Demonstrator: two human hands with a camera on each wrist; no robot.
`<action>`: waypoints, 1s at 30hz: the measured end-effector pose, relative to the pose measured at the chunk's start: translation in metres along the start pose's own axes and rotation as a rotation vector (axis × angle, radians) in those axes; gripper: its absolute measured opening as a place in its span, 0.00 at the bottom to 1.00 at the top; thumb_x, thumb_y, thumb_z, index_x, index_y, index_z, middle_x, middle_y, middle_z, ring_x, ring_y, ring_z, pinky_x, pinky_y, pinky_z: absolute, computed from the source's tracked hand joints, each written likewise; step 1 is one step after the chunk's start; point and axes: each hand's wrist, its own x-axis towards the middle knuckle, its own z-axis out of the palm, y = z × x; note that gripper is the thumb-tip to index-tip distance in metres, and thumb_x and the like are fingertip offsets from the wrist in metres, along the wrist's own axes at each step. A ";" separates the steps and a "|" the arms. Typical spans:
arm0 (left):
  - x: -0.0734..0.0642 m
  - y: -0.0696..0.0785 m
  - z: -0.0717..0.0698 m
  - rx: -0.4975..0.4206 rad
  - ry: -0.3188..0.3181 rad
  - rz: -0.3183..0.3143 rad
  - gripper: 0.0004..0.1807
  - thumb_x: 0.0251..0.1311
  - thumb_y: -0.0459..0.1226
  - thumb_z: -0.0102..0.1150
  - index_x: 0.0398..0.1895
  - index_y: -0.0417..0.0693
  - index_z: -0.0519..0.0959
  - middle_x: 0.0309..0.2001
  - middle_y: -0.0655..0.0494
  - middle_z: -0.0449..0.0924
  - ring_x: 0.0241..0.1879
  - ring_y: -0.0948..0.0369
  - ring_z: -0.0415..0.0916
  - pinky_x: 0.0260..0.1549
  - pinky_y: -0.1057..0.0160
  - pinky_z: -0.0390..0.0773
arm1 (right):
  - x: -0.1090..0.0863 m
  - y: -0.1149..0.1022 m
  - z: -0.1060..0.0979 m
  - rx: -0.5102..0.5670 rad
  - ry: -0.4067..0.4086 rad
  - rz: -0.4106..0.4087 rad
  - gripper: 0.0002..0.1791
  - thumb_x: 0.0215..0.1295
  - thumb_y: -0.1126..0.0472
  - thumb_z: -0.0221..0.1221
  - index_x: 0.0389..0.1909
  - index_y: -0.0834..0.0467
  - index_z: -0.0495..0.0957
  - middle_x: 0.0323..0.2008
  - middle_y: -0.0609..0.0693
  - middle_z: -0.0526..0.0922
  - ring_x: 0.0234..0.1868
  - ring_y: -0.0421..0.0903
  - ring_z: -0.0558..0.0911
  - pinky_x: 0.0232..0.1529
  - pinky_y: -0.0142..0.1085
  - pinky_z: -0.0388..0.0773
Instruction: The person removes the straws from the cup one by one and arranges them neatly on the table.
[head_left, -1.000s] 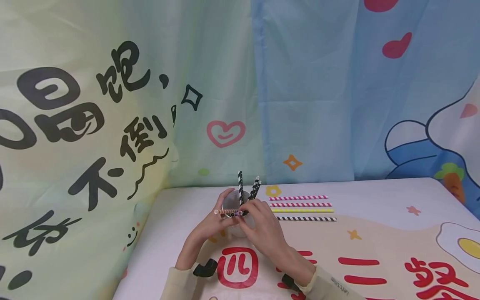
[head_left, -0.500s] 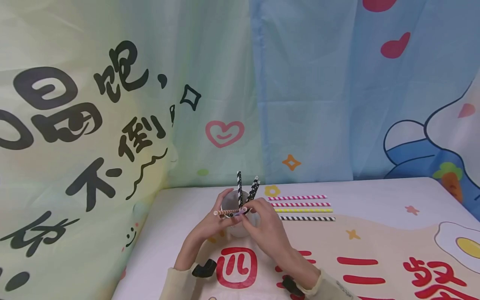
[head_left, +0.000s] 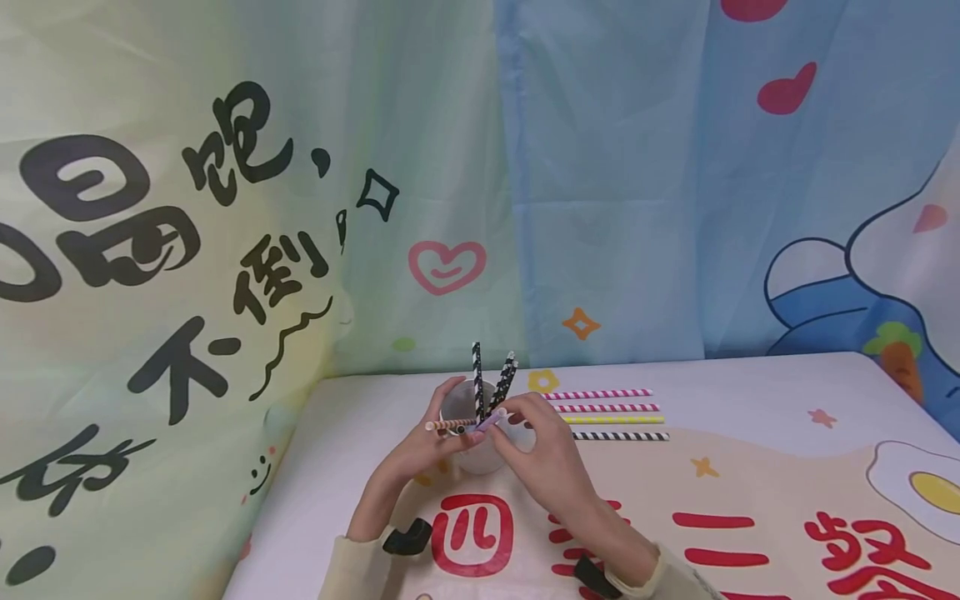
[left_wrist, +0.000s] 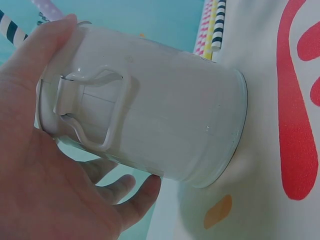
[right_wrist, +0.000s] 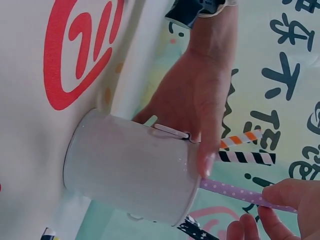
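A white pail-shaped cup (head_left: pixel 480 458) with a small side handle (left_wrist: pixel 115 107) stands on the table. My left hand (head_left: pixel 420 446) holds it near the rim, thumb along the front edge. Between the thumb and a finger of my right hand (head_left: pixel 551 458) is a purple dotted paper straw (right_wrist: pixel 235 191), its lower end at the cup's mouth. An orange-striped straw (right_wrist: pixel 242 139) and a black-striped straw (right_wrist: pixel 247 157) stick out toward the viewer. Several black straws with white specks (head_left: pixel 477 379) rise at the back of the cup. Their lower parts are hidden.
Right of the cup lies a row of straws: pink-striped ones (head_left: pixel 603 407), a yellow one (head_left: pixel 615 420) and a black-and-white one (head_left: pixel 622 437). A printed cloth (head_left: pixel 720 492) covers the table. Behind hangs a printed curtain (head_left: pixel 615 208).
My right hand has shifted a little to the right with the purple straw, and more of that straw shows. The left hand stays on the cup. The whole head view has drifted slightly.
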 end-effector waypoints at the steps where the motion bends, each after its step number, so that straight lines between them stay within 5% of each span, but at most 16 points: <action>1: 0.000 0.000 0.000 0.001 0.003 -0.002 0.51 0.59 0.47 0.68 0.78 0.64 0.44 0.71 0.41 0.53 0.66 0.42 0.62 0.60 0.40 0.75 | 0.000 0.000 -0.001 0.004 0.000 0.000 0.15 0.60 0.60 0.70 0.47 0.45 0.81 0.45 0.39 0.79 0.46 0.41 0.80 0.49 0.41 0.82; 10: -0.002 0.002 0.000 0.011 0.014 -0.008 0.50 0.59 0.47 0.69 0.77 0.69 0.45 0.71 0.41 0.54 0.68 0.43 0.59 0.61 0.40 0.75 | -0.003 -0.006 -0.010 0.042 0.012 -0.013 0.14 0.60 0.62 0.70 0.46 0.47 0.82 0.46 0.38 0.80 0.46 0.45 0.81 0.50 0.40 0.81; 19: -0.001 0.001 0.001 0.020 0.014 -0.026 0.52 0.60 0.45 0.68 0.79 0.62 0.43 0.71 0.41 0.54 0.68 0.42 0.60 0.61 0.38 0.74 | -0.005 -0.013 -0.020 0.053 0.010 0.021 0.15 0.61 0.58 0.70 0.47 0.42 0.80 0.46 0.36 0.79 0.48 0.42 0.80 0.52 0.40 0.81; 30: -0.001 0.001 0.001 0.029 0.020 -0.035 0.51 0.59 0.45 0.69 0.78 0.64 0.44 0.72 0.40 0.53 0.68 0.41 0.60 0.61 0.38 0.74 | -0.004 -0.019 -0.035 0.114 0.056 -0.050 0.14 0.61 0.60 0.70 0.45 0.45 0.82 0.44 0.34 0.79 0.48 0.39 0.78 0.52 0.41 0.81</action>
